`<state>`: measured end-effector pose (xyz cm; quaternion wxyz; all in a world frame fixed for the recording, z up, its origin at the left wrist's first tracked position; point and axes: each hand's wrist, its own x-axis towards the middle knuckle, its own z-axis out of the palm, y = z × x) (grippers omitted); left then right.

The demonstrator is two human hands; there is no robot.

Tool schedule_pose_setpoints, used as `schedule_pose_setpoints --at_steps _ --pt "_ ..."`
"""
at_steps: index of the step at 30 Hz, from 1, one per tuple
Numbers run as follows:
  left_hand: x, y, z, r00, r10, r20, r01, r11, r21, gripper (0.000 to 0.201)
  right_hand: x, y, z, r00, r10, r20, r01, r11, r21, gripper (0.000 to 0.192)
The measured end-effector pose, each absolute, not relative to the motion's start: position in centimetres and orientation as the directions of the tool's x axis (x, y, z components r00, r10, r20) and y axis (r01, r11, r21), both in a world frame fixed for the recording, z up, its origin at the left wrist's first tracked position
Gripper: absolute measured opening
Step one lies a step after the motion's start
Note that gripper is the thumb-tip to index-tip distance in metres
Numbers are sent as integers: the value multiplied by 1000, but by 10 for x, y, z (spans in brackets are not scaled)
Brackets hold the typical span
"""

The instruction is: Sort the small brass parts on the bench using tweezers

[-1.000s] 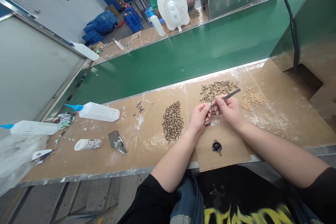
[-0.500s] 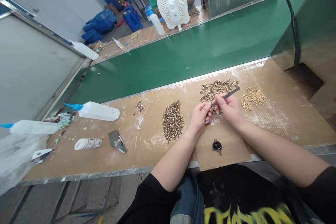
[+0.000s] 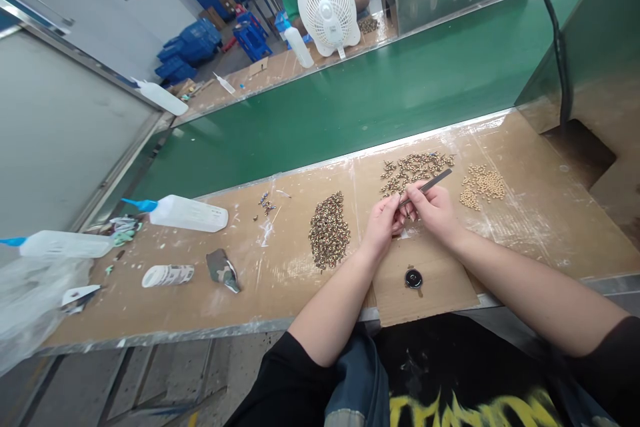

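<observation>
Two hands (image 3: 407, 213) meet between piles, tweezers (image 3: 427, 184) gripped.

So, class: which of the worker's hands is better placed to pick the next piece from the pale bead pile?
Probably the right hand: it holds the tweezers and is nearer the pale bead pile.

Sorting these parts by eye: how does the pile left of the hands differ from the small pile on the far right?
The left pile is dark bronze, while the right pile is pale tan. The left pile is heaped dense and long, running toward and away from the person; the right pile is smaller and spread thin. The left pile lies close to the left hand; the right pile lies apart from the right hand. Both hold many tiny pieces on the brown bench.
</observation>
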<state>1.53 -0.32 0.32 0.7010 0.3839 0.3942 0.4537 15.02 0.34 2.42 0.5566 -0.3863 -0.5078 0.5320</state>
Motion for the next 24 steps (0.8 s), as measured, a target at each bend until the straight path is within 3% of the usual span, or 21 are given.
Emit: schedule_pose_setpoints --at_steps 8,24 --pt "14 -1 6 325 901 -287 -407 408 818 57 149 5 22 -85 990 114 -240 91 -966 56" --pt "15 -2 12 347 891 -291 -419 425 802 47 148 4 21 -106 992 68 -218 44 -975 57"
